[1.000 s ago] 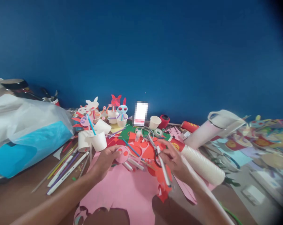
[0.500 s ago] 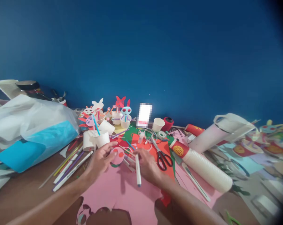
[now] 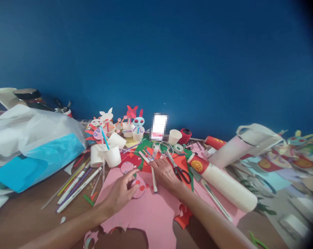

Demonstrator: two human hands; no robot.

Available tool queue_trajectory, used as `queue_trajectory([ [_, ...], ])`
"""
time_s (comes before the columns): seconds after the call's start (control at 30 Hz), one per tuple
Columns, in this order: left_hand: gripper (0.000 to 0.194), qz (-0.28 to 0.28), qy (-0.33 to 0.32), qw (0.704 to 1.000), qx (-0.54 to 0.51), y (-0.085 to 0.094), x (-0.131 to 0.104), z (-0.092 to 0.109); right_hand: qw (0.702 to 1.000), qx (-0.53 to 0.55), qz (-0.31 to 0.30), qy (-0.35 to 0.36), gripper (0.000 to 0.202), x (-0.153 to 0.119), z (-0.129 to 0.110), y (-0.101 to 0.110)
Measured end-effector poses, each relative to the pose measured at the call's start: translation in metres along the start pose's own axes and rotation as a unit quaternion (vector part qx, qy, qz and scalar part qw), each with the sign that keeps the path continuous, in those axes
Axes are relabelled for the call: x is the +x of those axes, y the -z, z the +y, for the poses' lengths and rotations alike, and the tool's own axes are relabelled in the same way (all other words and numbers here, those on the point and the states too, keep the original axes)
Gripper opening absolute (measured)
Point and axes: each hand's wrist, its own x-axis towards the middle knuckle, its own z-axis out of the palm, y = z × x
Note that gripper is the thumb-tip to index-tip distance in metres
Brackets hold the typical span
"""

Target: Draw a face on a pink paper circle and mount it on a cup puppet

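My left hand (image 3: 125, 190) is over the pink paper (image 3: 156, 214), thumb and fingers apart around the edge of a round pink cutout (image 3: 139, 188) with red spots. The cutout appears to lie on the paper. My right hand (image 3: 164, 173) holds a white marker (image 3: 154, 180) under its palm and fingers, the dark end pointing toward me. A second pink cutout (image 3: 127, 167) lies on red paper beyond my left hand. Black-handled scissors (image 3: 182, 173) rest on orange-red paper beside my right hand.
Paper cups (image 3: 112, 155) and cup figures (image 3: 138, 126) stand at the back left. Several markers (image 3: 78, 189) lie at the left. On the right are a long cup stack (image 3: 231, 188), a cutter (image 3: 217, 200) and a white pitcher (image 3: 231, 151).
The round cutout has come down and toward me onto the pink paper, with my left hand opening beside it. My right hand has turned palm down over the marker.
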Motion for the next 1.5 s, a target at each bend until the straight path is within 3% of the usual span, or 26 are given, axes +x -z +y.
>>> queue_trajectory([
  [0.13,0.042,0.023,-0.086,0.988,0.128,-0.004,0.002,0.002,0.987,0.132,0.064,-0.056,0.022,-0.005,0.0,0.009],
  [0.2,0.036,0.021,-0.159,0.973,0.166,-0.003,0.0,0.004,0.964,0.237,0.06,-0.106,0.02,-0.006,-0.007,0.018],
  [0.27,0.031,0.013,-0.209,0.956,0.205,0.0,-0.003,0.005,0.922,0.356,0.022,-0.153,0.022,-0.006,-0.015,0.026],
  [0.33,0.031,0.01,-0.222,0.943,0.247,0.004,-0.006,0.004,0.872,0.444,0.002,-0.208,0.024,-0.006,-0.023,0.03],
  [0.47,0.032,-0.001,-0.196,0.927,0.321,0.014,-0.011,0.005,0.801,0.518,0.038,-0.299,0.026,-0.006,-0.031,0.029],
  [0.6,0.033,-0.02,-0.172,0.913,0.37,0.02,-0.014,0.012,0.734,0.584,0.059,-0.342,0.02,-0.003,-0.035,0.023],
  [0.67,0.032,-0.026,-0.192,0.909,0.369,0.018,-0.017,0.014,0.695,0.621,0.065,-0.356,0.015,0.0,-0.038,0.019],
  [0.73,0.033,-0.034,-0.232,0.902,0.363,0.011,-0.022,0.013,0.677,0.64,0.069,-0.356,0.014,0.002,-0.042,0.015],
  [0.87,0.043,-0.038,-0.248,0.887,0.388,-0.006,-0.033,0.006,0.686,0.632,0.069,-0.354,0.011,0.001,-0.049,0.004],
  [0.97,0.05,-0.037,-0.243,0.881,0.404,-0.015,-0.039,0.002,0.709,0.608,0.07,-0.35,0.011,-0.004,-0.051,-0.003],
  [1.13,0.056,-0.045,-0.233,0.885,0.4,-0.015,-0.043,0.002,0.76,0.55,0.063,-0.34,0.009,-0.013,-0.048,-0.01],
  [1.5,0.057,-0.043,-0.214,0.889,0.402,-0.021,-0.047,-0.001,0.791,0.512,0.054,-0.331,0.012,-0.015,-0.047,-0.012],
])
